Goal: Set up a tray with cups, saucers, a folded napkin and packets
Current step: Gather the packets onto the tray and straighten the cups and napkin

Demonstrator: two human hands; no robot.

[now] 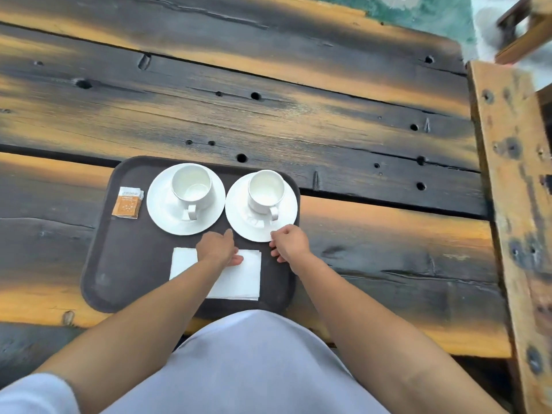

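Observation:
A dark brown tray (119,279) lies on the wooden table in front of me. On its far half stand two white cups, the left cup (191,186) on the left saucer (161,201) and the right cup (265,191) on the right saucer (239,210). Orange and white packets (127,202) lie at the tray's far left. A folded white napkin (242,276) lies on the near half. My left hand (217,246) rests over the napkin's top edge, fingers loosely apart. My right hand (288,242) hovers at the right saucer's near rim, fingers curled and holding nothing.
The table (268,115) is made of dark, orange-streaked planks with holes and gaps. A wooden beam (513,189) runs along the right side. Another wooden piece (525,28) sits at the top right. My white shirt fills the bottom of the view.

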